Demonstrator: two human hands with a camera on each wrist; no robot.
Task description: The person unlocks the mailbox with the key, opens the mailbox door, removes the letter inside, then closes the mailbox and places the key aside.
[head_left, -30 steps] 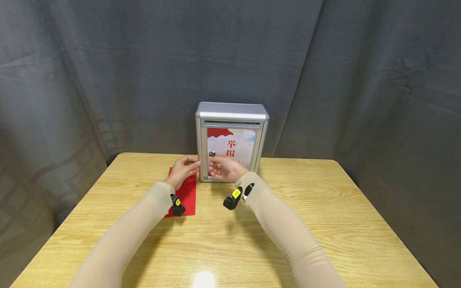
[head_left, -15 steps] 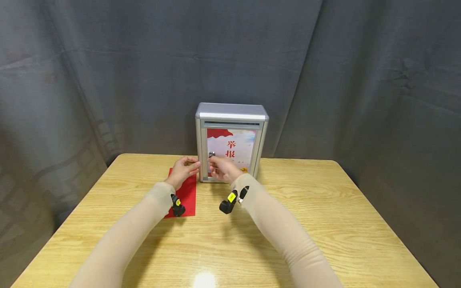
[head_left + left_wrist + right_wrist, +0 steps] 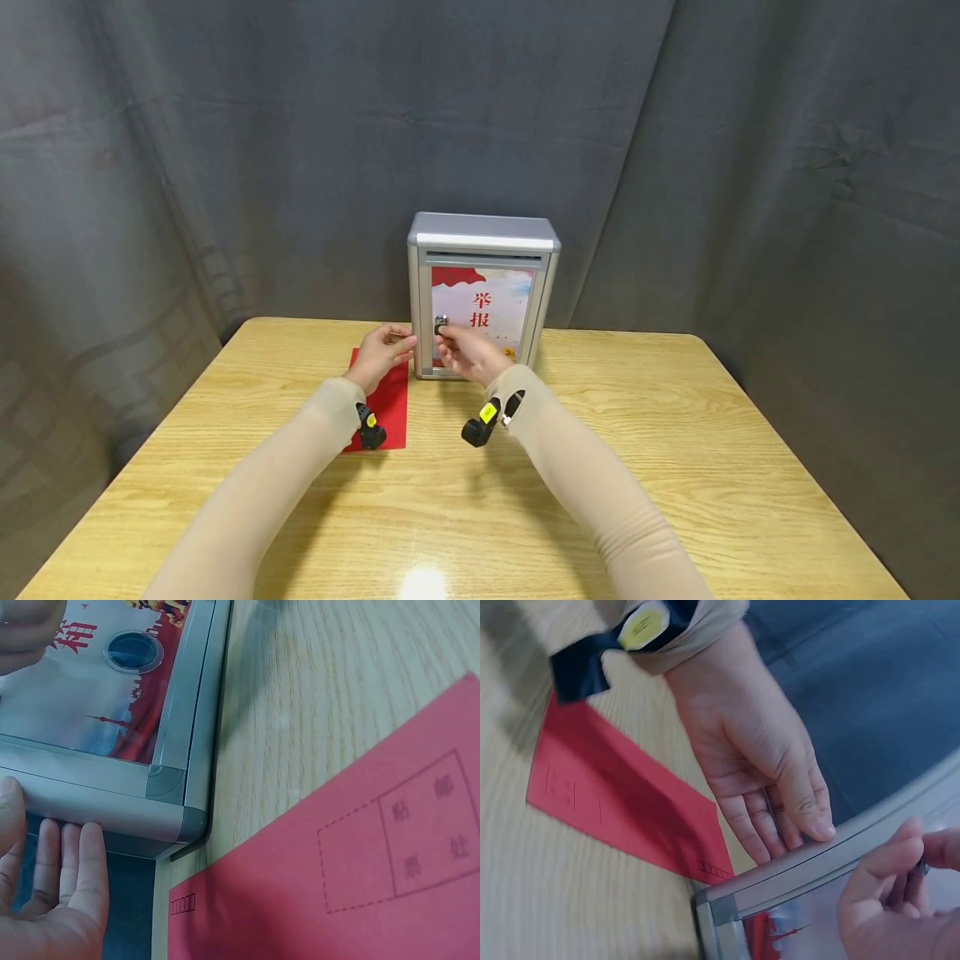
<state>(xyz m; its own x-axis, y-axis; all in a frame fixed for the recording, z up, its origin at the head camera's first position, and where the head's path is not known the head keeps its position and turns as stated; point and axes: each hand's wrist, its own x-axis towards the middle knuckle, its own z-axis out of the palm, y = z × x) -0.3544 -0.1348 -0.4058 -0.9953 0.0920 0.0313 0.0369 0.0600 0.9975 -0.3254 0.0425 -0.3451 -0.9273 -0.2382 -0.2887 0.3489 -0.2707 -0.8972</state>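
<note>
A silver metal letter box [image 3: 484, 225] with a slot near its top and a red-and-white printed front stands at the back of the table. My right hand [image 3: 471, 350] is at the lock [image 3: 441, 320] on the front's left side, thumb and forefinger pinching a small dark-headed key [image 3: 924, 865]. Most of the key is hidden by the fingers. My left hand [image 3: 381, 354] rests at the box's left edge. In the left wrist view, its thumb [image 3: 10, 814] lies on the front frame and its fairly straight fingers [image 3: 90, 855] touch the side.
A red envelope [image 3: 390, 408] lies flat on the wooden table [image 3: 637, 467], left of the box and partly under the left forearm. Behind the table hangs a grey curtain [image 3: 300, 167]. Both wrists wear black camera mounts [image 3: 480, 427].
My right hand has shifted slightly at the lock, and more of the dark key head shows beside its fingertips now. The left hand and the box have stayed in place.
</note>
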